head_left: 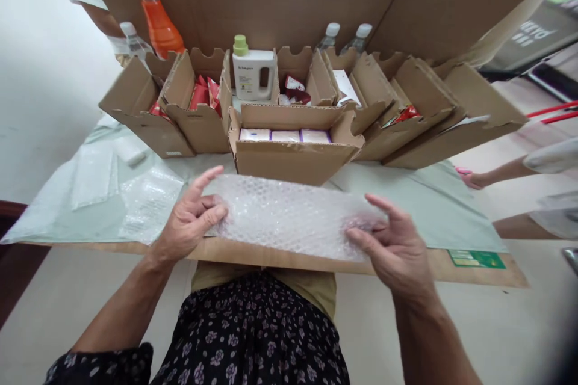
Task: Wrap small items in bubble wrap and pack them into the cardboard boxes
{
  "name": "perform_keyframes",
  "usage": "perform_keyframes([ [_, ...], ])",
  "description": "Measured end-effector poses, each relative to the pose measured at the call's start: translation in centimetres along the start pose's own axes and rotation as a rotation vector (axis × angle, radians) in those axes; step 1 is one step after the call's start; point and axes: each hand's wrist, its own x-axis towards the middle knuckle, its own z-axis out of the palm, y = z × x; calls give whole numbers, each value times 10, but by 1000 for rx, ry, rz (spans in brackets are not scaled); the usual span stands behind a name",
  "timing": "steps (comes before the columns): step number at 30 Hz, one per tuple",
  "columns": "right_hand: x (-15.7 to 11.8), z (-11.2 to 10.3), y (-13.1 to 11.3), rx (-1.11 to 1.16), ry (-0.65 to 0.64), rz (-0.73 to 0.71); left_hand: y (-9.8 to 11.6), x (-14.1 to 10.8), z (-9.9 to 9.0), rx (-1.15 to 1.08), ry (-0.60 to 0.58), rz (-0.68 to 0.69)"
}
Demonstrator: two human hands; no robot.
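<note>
A long strip of bubble wrap is stretched between my two hands, just above the front edge of the table. My left hand pinches its left end between thumb and fingers, the index finger pointing up. At the other end, my right hand grips the wrap with the thumb in front and fingers behind. Beyond the strip stands a low cardboard box with white, purple-edged packs in it. More bubble wrap lies on the cloth left of my left hand.
Several open cardboard boxes line the back, some with red packets. Behind them stand a white jug, an orange bottle and clear bottles. A green card lies at the right front edge. Another person's hand shows at right.
</note>
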Motion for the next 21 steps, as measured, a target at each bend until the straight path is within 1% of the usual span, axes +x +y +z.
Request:
perform_keyframes([
  [2,30,0,-20,67,51,-122,20,16,-1,-51,21,135],
  [5,84,2,-50,164,87,-346,55,49,3,-135,37,375],
  [6,101,2,-57,167,88,-398,66,60,4,-157,32,451],
  [7,117,1,-62,152,74,-412,76,71,4,-158,21,497],
  [8,133,-2,-65,118,36,-385,84,82,4,-131,6,501],
  [9,147,-5,-67,68,-31,-317,90,93,4,-75,-14,464],
  [11,173,-15,-64,-76,-213,-138,95,113,2,108,-51,317],
  [13,196,-24,-58,-260,-371,-24,95,131,1,331,-80,173],
  [15,218,-28,-53,-475,-460,0,92,148,2,534,-130,114],
  [17,237,-27,-49,-693,-533,-3,92,161,4,717,-211,106],
  [19,251,-25,-46,-838,-591,-36,93,171,7,887,-284,145],
  [21,260,-23,-40,-878,-572,-143,93,179,9,1036,-318,226],
])
